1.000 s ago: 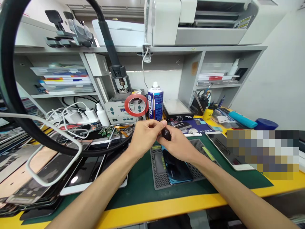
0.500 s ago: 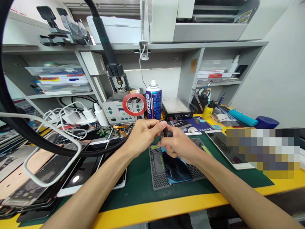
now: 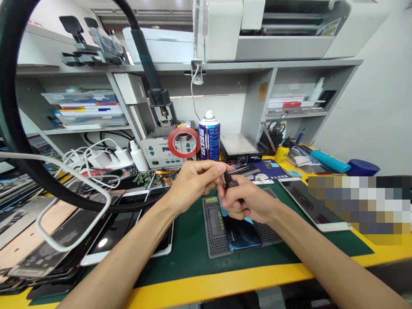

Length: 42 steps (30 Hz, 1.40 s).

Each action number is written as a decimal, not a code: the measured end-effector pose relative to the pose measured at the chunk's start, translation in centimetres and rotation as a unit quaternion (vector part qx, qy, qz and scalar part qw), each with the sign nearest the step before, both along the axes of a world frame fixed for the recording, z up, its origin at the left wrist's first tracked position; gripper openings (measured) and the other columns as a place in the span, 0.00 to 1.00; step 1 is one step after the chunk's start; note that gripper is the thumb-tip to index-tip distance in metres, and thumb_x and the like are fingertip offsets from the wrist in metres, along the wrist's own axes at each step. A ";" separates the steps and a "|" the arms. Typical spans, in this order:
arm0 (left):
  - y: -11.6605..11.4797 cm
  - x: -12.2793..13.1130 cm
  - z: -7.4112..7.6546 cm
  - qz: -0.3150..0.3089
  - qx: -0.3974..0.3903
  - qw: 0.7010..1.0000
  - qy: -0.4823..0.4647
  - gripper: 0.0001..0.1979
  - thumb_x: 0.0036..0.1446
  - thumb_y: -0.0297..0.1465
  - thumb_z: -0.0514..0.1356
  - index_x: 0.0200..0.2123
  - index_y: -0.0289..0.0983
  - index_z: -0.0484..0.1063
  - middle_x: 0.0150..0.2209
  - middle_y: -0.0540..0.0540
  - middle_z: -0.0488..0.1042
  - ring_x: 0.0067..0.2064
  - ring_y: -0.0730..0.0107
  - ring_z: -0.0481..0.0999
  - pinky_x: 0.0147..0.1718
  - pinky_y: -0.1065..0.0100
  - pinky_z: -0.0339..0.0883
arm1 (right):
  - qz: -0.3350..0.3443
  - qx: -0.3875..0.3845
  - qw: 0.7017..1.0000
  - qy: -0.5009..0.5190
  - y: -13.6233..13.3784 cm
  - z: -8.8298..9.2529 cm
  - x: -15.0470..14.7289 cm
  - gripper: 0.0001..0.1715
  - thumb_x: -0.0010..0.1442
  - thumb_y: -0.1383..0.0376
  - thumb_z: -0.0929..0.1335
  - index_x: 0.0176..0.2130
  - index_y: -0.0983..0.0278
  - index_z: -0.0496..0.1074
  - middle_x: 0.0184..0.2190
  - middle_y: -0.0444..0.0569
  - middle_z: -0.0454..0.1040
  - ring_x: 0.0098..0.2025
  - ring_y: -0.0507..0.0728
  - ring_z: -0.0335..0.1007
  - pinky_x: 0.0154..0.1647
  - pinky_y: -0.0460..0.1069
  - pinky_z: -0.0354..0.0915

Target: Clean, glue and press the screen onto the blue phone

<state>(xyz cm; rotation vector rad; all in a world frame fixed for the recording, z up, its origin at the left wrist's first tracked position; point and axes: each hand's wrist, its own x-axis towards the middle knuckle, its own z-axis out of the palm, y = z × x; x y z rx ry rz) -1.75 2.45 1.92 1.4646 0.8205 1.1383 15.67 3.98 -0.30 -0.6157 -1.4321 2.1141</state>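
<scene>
Right hand (image 3: 254, 198) wrapped around black object (image 3: 229, 182). Left hand (image 3: 193, 182) pinched at its tip, contents unclear. Blue phone (image 3: 242, 235) below grip, on grey mat (image 3: 215, 249).

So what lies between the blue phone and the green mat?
In the head view, a gray pad lies under the blue phone, on the green mat.

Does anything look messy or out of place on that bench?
The left side, yes: phone panels lie in an uneven, overlapping heap, which looks untidy, with a white cord looping in front. The blue phone lies flat on its gray mat. I see no spill.
</scene>
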 end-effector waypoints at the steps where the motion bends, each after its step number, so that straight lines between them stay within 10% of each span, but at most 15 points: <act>1: 0.0 0.1 -0.1 0.009 0.002 1.000 0.001 0.13 0.60 0.40 0.65 0.38 0.35 0.81 0.19 0.53 0.68 0.19 0.83 0.55 0.19 0.74 0.44 | -0.004 0.003 1.000 -0.001 0.0 0.0 0.0 0.11 0.48 0.75 0.69 0.27 0.62 0.63 0.13 0.32 0.54 0.15 0.44 0.36 0.14 0.42 0.39; 14: -0.3 1.1 0.1 0.100 0.084 0.991 0.020 0.10 0.58 0.37 0.66 0.31 0.36 0.81 0.17 0.53 0.70 0.18 0.79 0.61 0.18 0.73 0.52 | -0.124 0.139 0.979 -0.083 -0.3 -0.2 -0.9 0.09 0.47 0.71 0.67 0.28 0.61 0.62 0.15 0.33 0.53 0.16 0.46 0.43 0.16 0.44 0.44; 23: -0.6 1.2 0.2 0.150 0.097 0.981 0.069 0.13 0.53 0.36 0.69 0.24 0.34 0.74 0.22 0.52 0.74 0.23 0.78 0.68 0.22 0.75 0.61 | -0.273 0.377 0.876 -0.125 -0.2 -0.5 -1.6 0.06 0.50 0.73 0.65 0.27 0.62 0.62 0.24 0.39 0.61 0.26 0.50 0.52 0.25 0.47 0.50; 32: -0.8 1.1 0.6 0.112 0.099 0.986 0.074 0.16 0.59 0.38 0.65 0.23 0.35 0.72 0.19 0.52 0.72 0.20 0.79 0.67 0.19 0.76 0.59 | -0.135 0.119 0.982 -0.064 -0.6 -0.2 -1.3 0.10 0.44 0.72 0.68 0.26 0.61 0.62 0.13 0.33 0.54 0.15 0.46 0.41 0.15 0.44 0.42; 42: -0.9 1.0 0.3 0.038 0.064 0.997 0.003 0.13 0.61 0.36 0.64 0.27 0.34 0.72 0.19 0.51 0.76 0.21 0.78 0.74 0.18 0.80 0.60 | 0.065 -0.065 0.995 0.035 0.1 0.1 -0.1 0.12 0.41 0.75 0.68 0.26 0.62 0.64 0.11 0.32 0.54 0.13 0.44 0.35 0.12 0.40 0.41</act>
